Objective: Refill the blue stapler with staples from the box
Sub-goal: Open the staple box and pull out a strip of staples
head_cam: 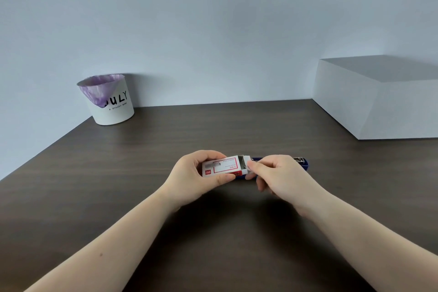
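Observation:
A small white and red staple box (pixel 225 166) is held above the dark table, its right end open. My left hand (pixel 196 175) grips the box from the left, thumb below and fingers on top. My right hand (pixel 277 174) pinches the box's open end flap with thumb and forefinger. The blue stapler (pixel 303 163) lies on the table just behind my hands, mostly hidden by them; its metal front shows at the right. No loose staples are visible.
A white bin (pixel 111 102) with a purple liner stands at the back left of the brown table (pixel 213 232). A large white box (pixel 379 99) sits at the back right against the wall.

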Demonstrator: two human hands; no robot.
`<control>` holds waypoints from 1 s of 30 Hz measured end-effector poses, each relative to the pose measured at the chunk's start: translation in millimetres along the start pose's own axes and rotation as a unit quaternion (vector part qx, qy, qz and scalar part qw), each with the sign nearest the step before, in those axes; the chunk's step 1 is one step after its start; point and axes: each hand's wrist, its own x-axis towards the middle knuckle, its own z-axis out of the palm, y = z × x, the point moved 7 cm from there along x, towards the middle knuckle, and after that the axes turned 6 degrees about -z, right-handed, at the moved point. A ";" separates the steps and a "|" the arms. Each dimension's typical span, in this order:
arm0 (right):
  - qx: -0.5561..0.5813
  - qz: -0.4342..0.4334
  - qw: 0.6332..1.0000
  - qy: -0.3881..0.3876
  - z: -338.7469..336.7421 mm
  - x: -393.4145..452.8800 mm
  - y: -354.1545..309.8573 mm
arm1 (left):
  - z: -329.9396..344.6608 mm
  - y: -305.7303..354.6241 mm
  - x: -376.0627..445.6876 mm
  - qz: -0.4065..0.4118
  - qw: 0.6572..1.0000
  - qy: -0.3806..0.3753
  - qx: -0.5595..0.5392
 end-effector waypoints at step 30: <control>-0.051 -0.129 0.990 -0.002 3.3 -1.0 -1.7 | 1.8 -1.5 -3.0 0.002 1.000 -0.008 -0.018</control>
